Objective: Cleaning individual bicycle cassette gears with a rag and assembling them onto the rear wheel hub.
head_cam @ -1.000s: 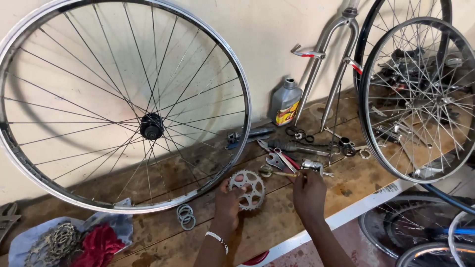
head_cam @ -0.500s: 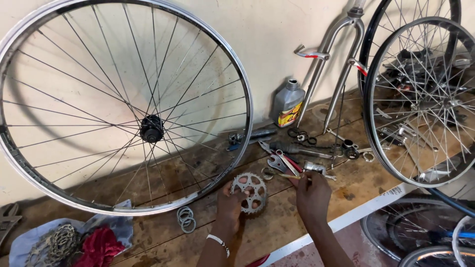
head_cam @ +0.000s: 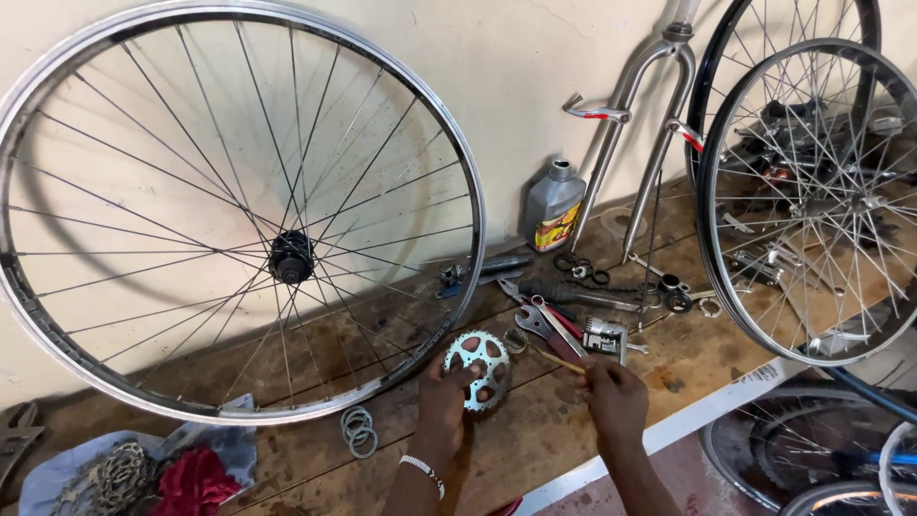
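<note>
A bicycle repair workshop, plainly. Worn, stained wooden plank workbench (head_cam: 315,354) set against a bare cream wall. Large silver spoked bicycle wheel (head_cam: 229,215) leaning at the left, another spoked wheel with a thin metal rim (head_cam: 812,205) at the right, bare silver bicycle fork (head_cam: 640,124) propped between them. Grey plastic oil bottle (head_cam: 554,204) at the far edge. Scattered pliers and spanners (head_cam: 549,311) mid-bench, toothed steel sprocket (head_cam: 479,368) nearer, greasy chain coiled on a rag (head_cam: 110,478) near left.
</note>
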